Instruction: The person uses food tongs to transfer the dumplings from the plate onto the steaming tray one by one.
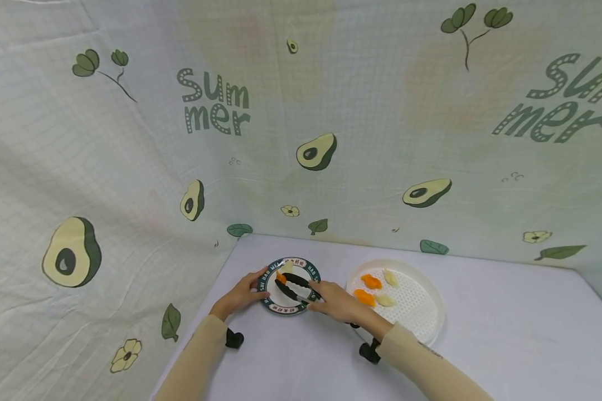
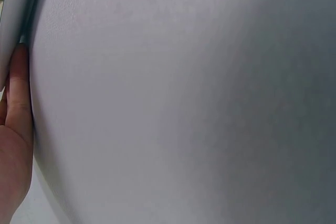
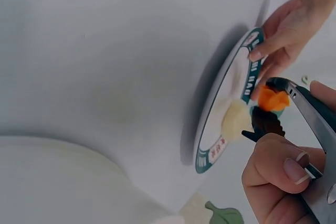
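Note:
My left hand (image 1: pixel 242 293) holds the near-left rim of a round white plate (image 1: pixel 281 308) with a green lettered border, its thumb on top. In the right wrist view the plate (image 3: pixel 231 85) is gripped at its edge by the left hand (image 3: pixel 294 30). My right hand (image 1: pixel 338 302) grips black-tipped metal tongs (image 1: pixel 287 290) over the plate. An orange piece (image 3: pixel 273 99), perhaps food, sits between the tong tips; whether it touches the plate I cannot tell. Beside it on the plate lies a pale yellowish piece (image 3: pixel 235 121).
Right of the plate stands a round white tray (image 1: pixel 416 303) with a dotted base. Two orange pieces (image 1: pixel 371 282) and two pale pieces (image 1: pixel 391 278) lie on it, partly near my right forearm. A printed cloth (image 1: pixel 361 100) hangs behind the white table (image 1: pixel 506 323).

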### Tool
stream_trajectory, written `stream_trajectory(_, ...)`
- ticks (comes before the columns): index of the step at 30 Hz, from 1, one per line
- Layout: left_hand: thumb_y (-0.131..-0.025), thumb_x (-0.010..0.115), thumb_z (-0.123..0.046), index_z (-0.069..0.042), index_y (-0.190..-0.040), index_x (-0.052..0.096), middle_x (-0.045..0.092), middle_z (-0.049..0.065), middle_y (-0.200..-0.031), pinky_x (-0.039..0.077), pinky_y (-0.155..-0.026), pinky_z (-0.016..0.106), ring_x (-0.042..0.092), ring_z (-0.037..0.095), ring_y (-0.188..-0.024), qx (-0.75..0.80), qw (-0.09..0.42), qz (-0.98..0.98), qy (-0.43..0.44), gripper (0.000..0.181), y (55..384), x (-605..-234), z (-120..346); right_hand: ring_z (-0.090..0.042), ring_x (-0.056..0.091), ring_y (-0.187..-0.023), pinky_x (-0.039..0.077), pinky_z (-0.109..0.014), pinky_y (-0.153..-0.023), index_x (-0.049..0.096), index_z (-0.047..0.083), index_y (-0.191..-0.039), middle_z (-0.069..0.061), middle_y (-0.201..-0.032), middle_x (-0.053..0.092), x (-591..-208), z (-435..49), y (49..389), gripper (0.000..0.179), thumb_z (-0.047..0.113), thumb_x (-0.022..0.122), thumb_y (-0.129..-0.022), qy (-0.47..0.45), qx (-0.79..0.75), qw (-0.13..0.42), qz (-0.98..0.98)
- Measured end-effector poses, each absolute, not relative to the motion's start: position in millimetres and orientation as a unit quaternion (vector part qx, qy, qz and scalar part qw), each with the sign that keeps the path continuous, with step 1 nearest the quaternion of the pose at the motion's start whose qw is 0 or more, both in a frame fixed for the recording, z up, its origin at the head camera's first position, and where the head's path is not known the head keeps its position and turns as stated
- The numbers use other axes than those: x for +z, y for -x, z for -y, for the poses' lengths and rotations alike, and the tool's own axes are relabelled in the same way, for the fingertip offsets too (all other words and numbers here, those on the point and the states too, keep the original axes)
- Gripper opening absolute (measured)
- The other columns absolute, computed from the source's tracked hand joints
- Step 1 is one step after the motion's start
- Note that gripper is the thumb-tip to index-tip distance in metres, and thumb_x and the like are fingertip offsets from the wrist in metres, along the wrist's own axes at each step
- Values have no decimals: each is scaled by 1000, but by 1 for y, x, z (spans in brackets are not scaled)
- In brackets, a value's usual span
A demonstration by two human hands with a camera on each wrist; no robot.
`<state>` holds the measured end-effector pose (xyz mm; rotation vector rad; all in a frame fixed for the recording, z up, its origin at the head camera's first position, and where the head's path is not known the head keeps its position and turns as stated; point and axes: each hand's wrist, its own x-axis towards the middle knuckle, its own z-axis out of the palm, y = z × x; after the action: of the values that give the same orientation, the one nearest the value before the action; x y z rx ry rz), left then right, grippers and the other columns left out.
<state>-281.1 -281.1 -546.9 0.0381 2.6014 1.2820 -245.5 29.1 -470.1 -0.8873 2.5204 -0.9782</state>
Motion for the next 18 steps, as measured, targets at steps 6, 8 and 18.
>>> stream_trajectory(6,-88,78,-25,-27,-156,35,42,15,-150,34,-109,59,44,36,-129,429,122,-895,-3,81,281,-546,279,-41,50,-127,43,-55,-103,43,-9,-145,-30,-138,51,-461,-40,238,62,24,65,-97,306,-343,138,-877)
stream_trajectory(8,-88,78,-26,-27,-157,34,41,15,-150,34,-109,59,44,37,-129,426,122,-896,-2,81,280,-545,279,-42,49,-128,42,-55,-103,43,-8,-145,-29,-139,51,-458,-43,236,62,25,65,-98,308,-341,134,-878)
stream_trajectory(18,-88,77,-28,-25,-157,34,39,16,-151,33,-110,58,42,38,-131,419,122,-900,-9,81,282,-547,281,-39,51,-127,44,-56,-101,42,-4,-148,-26,-140,52,-445,-69,226,64,31,64,-98,303,-339,124,-882)
